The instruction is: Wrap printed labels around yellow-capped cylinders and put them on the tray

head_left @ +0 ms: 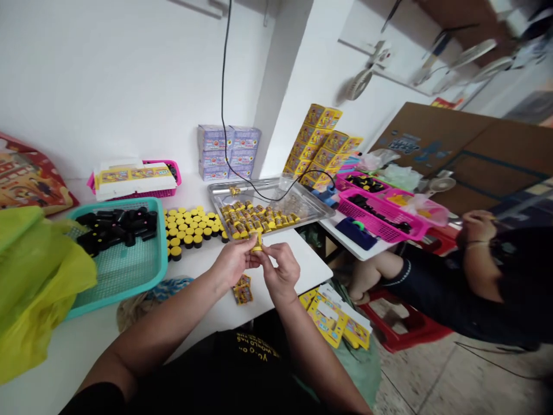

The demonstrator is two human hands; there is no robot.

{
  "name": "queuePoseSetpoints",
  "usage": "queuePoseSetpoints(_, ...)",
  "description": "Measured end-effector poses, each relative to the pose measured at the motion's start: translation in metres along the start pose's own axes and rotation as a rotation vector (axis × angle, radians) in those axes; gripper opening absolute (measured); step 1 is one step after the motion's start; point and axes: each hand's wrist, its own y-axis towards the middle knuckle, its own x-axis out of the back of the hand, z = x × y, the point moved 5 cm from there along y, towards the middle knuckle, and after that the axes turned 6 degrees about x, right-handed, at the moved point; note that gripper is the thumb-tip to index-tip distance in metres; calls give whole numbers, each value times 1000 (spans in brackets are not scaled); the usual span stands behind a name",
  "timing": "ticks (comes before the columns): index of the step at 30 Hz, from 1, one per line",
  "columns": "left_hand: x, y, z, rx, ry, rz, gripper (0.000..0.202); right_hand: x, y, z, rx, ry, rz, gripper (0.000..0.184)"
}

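Note:
Both hands meet over the front of the white table, pinching one small yellow cylinder point(257, 242) with a printed wrap. My left hand point(235, 262) has its thumb and fingers closed on the cylinder's left side. My right hand point(281, 270) grips its lower right with thumb and forefinger. Just behind them is a metal tray point(302, 199) with many similar wrapped yellow cylinders point(250, 218). Below my left hand lie a few printed yellow labels point(243, 291). To the left stand rows of black cylinders with yellow tops point(185, 227).
A teal basket point(116, 276) of black cylinders is left, beside a yellow plastic bag point(38, 288). Purple boxes point(228, 151) and yellow boxes point(315, 144) are stacked behind. A black cable point(223, 86) hangs over the tray. At right, a co-worker point(484, 276) sits by pink baskets point(375, 216).

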Motion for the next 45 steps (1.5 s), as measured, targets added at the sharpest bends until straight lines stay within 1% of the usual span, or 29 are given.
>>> queuePoseSetpoints(3,-7,2,6,59,-4,61,40,5,-1,-7,-27,-39,14,18)
queuePoseSetpoints(5,-10,2,9,78,-16,61,34,8,-4,-10,-32,-37,26,24)
queuePoseSetpoints(6,-10,2,11,81,-24,45,29,9,-6,-11,-25,-32,38,24)
queuePoseSetpoints(8,-7,5,16,89,-42,-32,16,9,-11,-15,-16,-27,62,19)
queuePoseSetpoints(9,-5,9,19,99,-35,-70,11,8,-14,-20,-46,-46,89,18)
queuePoseSetpoints(10,-3,14,21,119,-18,-87,10,5,-17,-26,-69,-75,138,17)
queuePoseSetpoints(11,-3,20,24,151,-1,-88,12,3,-19,-33,-72,-111,156,15)
queuePoseSetpoints(12,-4,25,26,179,21,-57,17,1,-21,-38,-61,-150,175,14)
queuePoseSetpoints(13,-4,29,27,182,40,-68,20,0,-23,-41,-41,-182,189,13)
queuePoseSetpoints(15,-4,32,28,194,53,-101,20,-1,-25,-44,-21,-217,184,12)
queuePoseSetpoints(18,-4,30,31,212,35,-140,12,1,-27,-43,-54,-200,134,18)
queuePoseSetpoints(21,2,33,31,159,48,-208,4,2,-27,-40,-64,-160,112,24)
queuePoseSetpoints(23,8,37,31,117,66,-258,3,1,-28,-42,-81,-142,106,27)
queuePoseSetpoints(26,13,42,33,122,81,-281,4,-1,-32,-47,-136,-150,137,28)
queuePoseSetpoints(29,14,44,37,152,89,-252,3,-2,-35,-51,-131,-167,174,26)
queuePoseSetpoints(32,11,44,40,159,92,-232,7,-1,-33,-53,-64,-177,135,24)
queuePoseSetpoints(35,4,38,45,183,79,-224,11,2,-35,-49,-5,-228,89,25)
queuePoseSetpoints(36,0,35,46,185,67,-189,11,4,-37,-47,-4,-219,81,27)
queuePoseSetpoints(38,-6,30,47,179,19,-146,10,5,-41,-45,-36,-138,86,32)
queuePoseSetpoints(39,-7,29,47,174,-1,-131,9,6,-42,-45,-51,-99,87,30)
queuePoseSetpoints(40,-7,30,47,179,-14,-123,10,7,-43,-45,-51,-99,81,23)
queuePoseSetpoints(41,-7,32,47,195,-21,-91,9,9,-43,-47,-59,-89,36,15)
queuePoseSetpoints(42,-5,34,47,218,-31,-77,8,11,-43,-49,-88,-58,12,14)
queuePoseSetpoints(45,2,38,46,211,-62,-78,12,11,-41,-56,-172,31,12,26)
